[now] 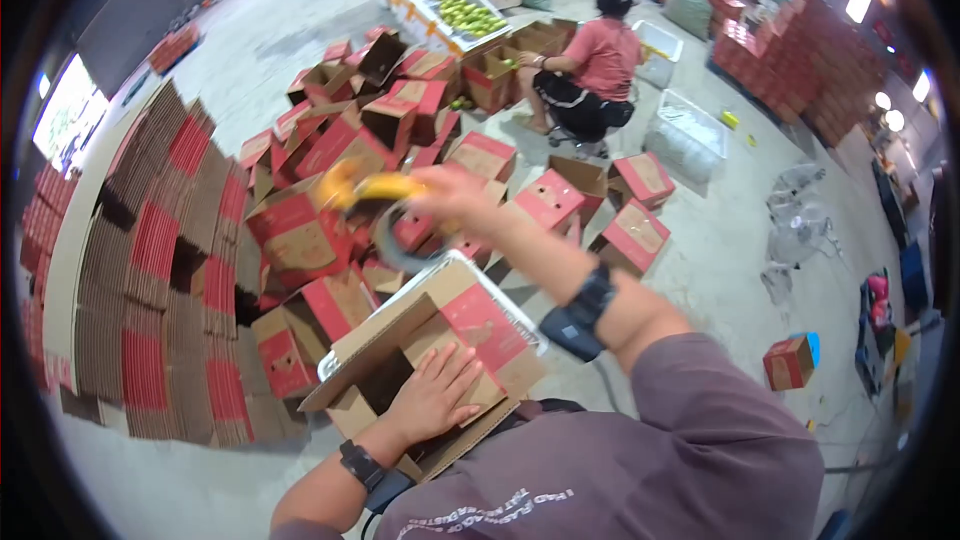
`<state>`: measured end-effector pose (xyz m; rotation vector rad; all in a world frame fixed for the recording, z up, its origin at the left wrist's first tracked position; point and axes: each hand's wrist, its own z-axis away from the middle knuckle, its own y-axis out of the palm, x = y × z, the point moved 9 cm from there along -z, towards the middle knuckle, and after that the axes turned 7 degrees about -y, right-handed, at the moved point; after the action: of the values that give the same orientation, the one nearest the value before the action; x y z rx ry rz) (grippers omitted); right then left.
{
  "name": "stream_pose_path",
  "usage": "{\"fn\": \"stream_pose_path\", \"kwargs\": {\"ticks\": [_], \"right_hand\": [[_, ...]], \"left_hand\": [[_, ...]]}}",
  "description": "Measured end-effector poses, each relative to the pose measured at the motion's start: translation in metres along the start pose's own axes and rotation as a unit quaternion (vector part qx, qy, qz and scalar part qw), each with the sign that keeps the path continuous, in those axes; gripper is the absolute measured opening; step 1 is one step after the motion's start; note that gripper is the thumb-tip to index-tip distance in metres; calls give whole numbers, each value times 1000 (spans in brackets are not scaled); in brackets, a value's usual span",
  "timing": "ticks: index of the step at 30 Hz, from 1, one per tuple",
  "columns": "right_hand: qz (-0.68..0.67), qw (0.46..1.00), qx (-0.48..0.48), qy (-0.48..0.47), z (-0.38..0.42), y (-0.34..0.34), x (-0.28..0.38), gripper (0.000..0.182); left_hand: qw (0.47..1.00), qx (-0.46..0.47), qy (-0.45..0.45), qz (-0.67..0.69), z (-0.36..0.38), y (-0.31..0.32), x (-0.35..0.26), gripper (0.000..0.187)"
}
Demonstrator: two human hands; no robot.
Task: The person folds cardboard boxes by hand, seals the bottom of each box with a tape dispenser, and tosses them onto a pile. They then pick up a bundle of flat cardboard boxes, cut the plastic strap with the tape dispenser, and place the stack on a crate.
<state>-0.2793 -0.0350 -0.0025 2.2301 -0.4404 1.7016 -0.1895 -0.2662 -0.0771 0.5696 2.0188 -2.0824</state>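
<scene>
A box (440,335) is pressed down by the flat, open left hand (435,395); above the box a yellow tape gun (375,195) is gripped by the right hand (450,195); the box print is unreadable

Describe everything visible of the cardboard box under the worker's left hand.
The cardboard box is brown corrugated board with red printed panels. It lies tilted on a white crate, flaps not yet closed, a dark opening showing near its lower left. The left hand presses flat, fingers spread, on one brown flap. The right hand is raised above it, holding a blurred yellow tape dispenser that does not touch the box. Similar boxes lie scattered on the floor behind.
</scene>
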Motion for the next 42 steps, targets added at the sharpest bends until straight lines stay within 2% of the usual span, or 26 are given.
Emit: {"fn": "stream_pose_path", "kwargs": {"ticks": [1, 2, 3, 4, 5, 6, 7, 9, 11, 12, 13, 14, 16, 18, 22, 26, 28, 29, 30, 32, 34, 36, 38, 40, 41, 42], "right_hand": [[-62, 995, 73, 29, 8, 41, -5, 46], [55, 990, 123, -46, 19, 72, -10, 42], [-62, 971, 225, 45, 39, 110, -41, 41], [-35, 936, 315, 150, 65, 132, -66, 42], [-76, 943, 297, 129, 85, 140, -74, 43], [-117, 946, 283, 108, 97, 138, -78, 43], [-112, 945, 286, 109, 100, 128, -78, 43], [-206, 935, 128, 261, 110, 93, -98, 45], [-206, 940, 107, 251, 113, 84, -94, 45], [-206, 945, 87, 240, 112, 80, -92, 45], [-193, 953, 74, 222, 113, 83, -87, 44], [-194, 953, 76, 222, 112, 83, -87, 44], [-177, 959, 74, 207, 113, 82, -86, 43], [-166, 965, 58, 196, 111, 80, -83, 42], [-131, 963, 6, 238, 105, 61, -77, 40], [-89, 994, 23, 55, 87, 69, 57, 56], [110, 979, 36, -167, 102, 74, 105, 62], [119, 978, 50, -165, 119, 80, 94, 69], [260, 935, 79, -226, 133, 87, 78, 73], [396, 886, 232, -68, 168, 91, -18, 76], [402, 888, 208, -81, 164, 93, -12, 76], [399, 896, 167, -98, 156, 92, -2, 73], [416, 885, 128, -162, 148, 88, 8, 72], [389, 906, 161, -56, 141, 84, -4, 70], [449, 874, 174, -58, 131, 82, -7, 63], [363, 921, 140, -5, 114, 71, -13, 61]], "left_hand": [[1000, 6, -1, -8, -10, 3, 0, 63], [1000, 10, 2, -18, -20, 5, 0, 62], [1000, 21, -8, 10, -16, 11, 0, 57], [982, 35, -38, 184, -2, 10, -1, 55], [961, 53, -27, 270, 14, -13, -16, 52], [916, 157, -71, 362, 47, 2, -10, 51], [806, 264, -164, 504, 89, 8, -12, 49], [767, 109, -216, 594, 137, -42, -13, 43], [790, -77, -384, 471, 192, -34, 18, 48], [788, -78, -386, 474, 199, -16, 25, 48], [850, -249, -341, 314, 201, -30, 46, 44], [862, -403, -278, 133, 206, -43, 47, 48], [721, -445, -401, 348, 188, -16, 103, 52], [723, -346, -468, 371, 170, 0, 147, 53], [737, -274, -403, 469, 130, -10, 185, 51], [746, -264, -337, 510, 97, -20, 185, 53], [782, -266, -327, 459, 104, -14, 192, 54], [776, -258, -319, 479, 103, -11, 192, 58], [774, -259, -318, 483, 100, -15, 189, 58], [852, -214, -388, 279, 97, -21, 179, 61], [824, -293, -387, 292, 105, -18, 168, 66], [907, -302, -286, -57, 96, -37, 109, 74], [965, -125, -233, -1, 74, -22, 53, 86], [961, -192, -197, 5, 80, -37, 32, 88], [960, -208, -186, -5, 81, -31, 39, 89], [955, -230, -187, -10, 81, -32, 44, 87]]}}
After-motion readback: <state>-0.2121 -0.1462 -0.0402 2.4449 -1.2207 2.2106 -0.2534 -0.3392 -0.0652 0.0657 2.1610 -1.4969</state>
